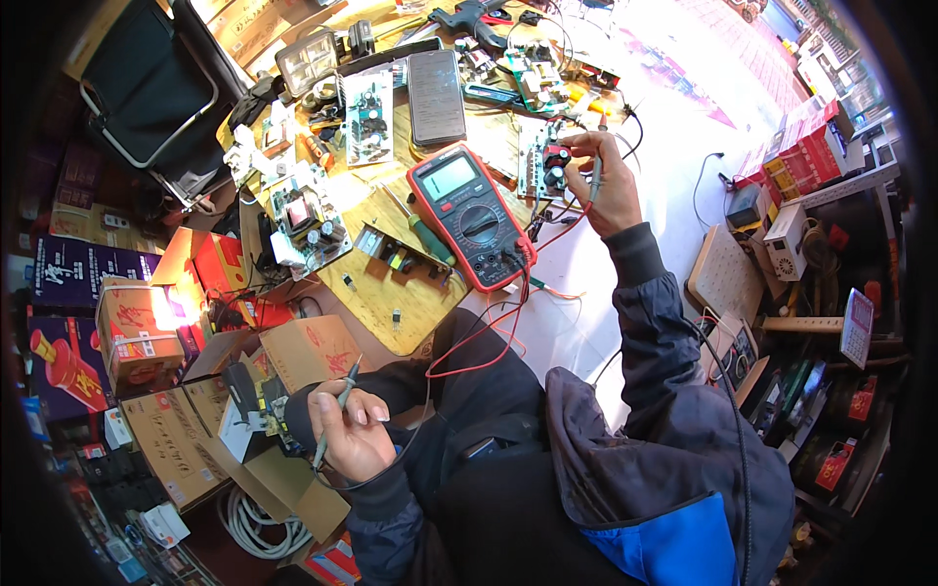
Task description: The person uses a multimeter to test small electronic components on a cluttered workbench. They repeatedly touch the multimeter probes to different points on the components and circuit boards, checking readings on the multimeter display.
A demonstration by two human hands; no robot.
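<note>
My left hand [354,435], low and left of the table's near corner, is closed around a grey multimeter probe [344,393] whose tip points up. At the table's right edge my right hand [608,186] grips a second probe [596,176], also tip upward. Its thumb and fingertips are at a small circuit board [534,161] with capacitors and red parts; whether they pinch it I cannot tell. Between the hands a red multimeter [474,220] lies on the table with its screen lit. Red and black leads run from its lower end.
The wooden table [376,311] also bears a black phone [437,98], a green-handled screwdriver [430,239], an open metal-cased module [401,256] and several circuit boards [369,119]. Cardboard boxes [318,354] stand at left near my left hand. A black folding chair [147,88] is at far left, shelves at right.
</note>
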